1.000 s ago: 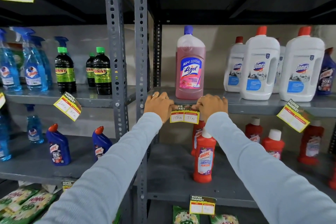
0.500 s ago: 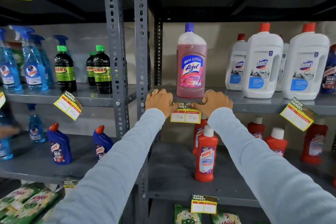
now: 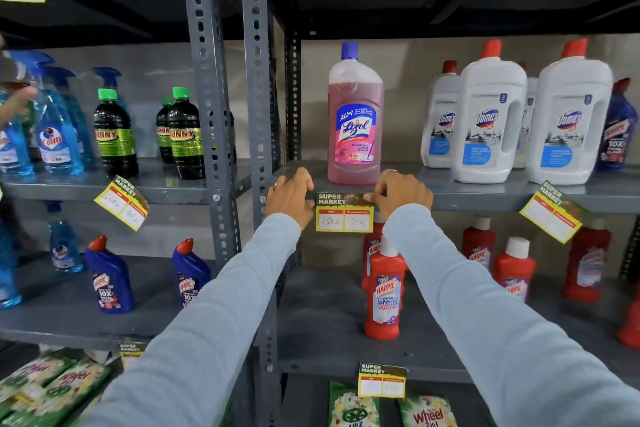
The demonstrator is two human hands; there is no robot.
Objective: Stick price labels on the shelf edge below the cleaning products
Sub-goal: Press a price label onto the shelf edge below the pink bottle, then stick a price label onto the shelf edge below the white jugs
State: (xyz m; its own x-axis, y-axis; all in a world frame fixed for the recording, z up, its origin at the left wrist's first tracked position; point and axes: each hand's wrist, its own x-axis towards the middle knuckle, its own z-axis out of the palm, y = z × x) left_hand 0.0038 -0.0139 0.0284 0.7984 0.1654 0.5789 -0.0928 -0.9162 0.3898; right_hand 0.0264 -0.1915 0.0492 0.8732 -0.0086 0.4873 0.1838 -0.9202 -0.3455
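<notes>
A yellow price label (image 3: 344, 213) with a dark "SUPER MARKET" band lies level against the grey shelf edge (image 3: 485, 199), right below the pink Lizol bottle (image 3: 355, 121). Handwritten prices fill its two white boxes. My left hand (image 3: 291, 196) has curled fingers at the label's left end. My right hand (image 3: 403, 192) has its fingertips on the right end of the label's top band. Both arms wear light grey sleeves.
White Domex jugs (image 3: 491, 121) stand to the right above a tilted label (image 3: 552, 211). Red Harpic bottles (image 3: 384, 288) fill the shelf below. The left rack holds blue Colin sprays (image 3: 55, 135), dark Sunny bottles (image 3: 114, 135) and another tilted label (image 3: 121, 206).
My hands have drawn slightly apart along the shelf edge, so more of the label's top band shows between them. The label stays level in the same place.
</notes>
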